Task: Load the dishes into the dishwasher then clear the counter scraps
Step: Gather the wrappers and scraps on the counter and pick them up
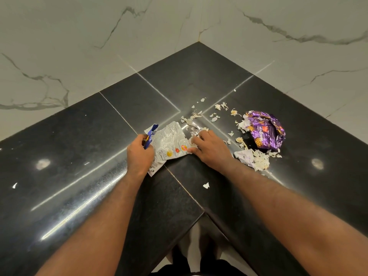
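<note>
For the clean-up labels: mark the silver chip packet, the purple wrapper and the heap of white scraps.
silver chip packet (171, 140), head view, its crinkled silver middle.
purple wrapper (266, 130), head view, its crumpled top face.
heap of white scraps (259, 161), head view, the middle of the shredded pile.

Two snack wrappers in front of you carry the only readable print.

On the crumpled silvery-white crisp packet (171, 141), near its lower right corner, you can read the round red and yellow Lay's logo. The blocks of fine grey print on the rest of that packet are too small to read. To your right, the crumpled shiny purple biscuit wrapper (265, 132) shows pale lettering that appears to read "Hide & Seek", beside a small red square badge whose wording cannot be made out.
</note>
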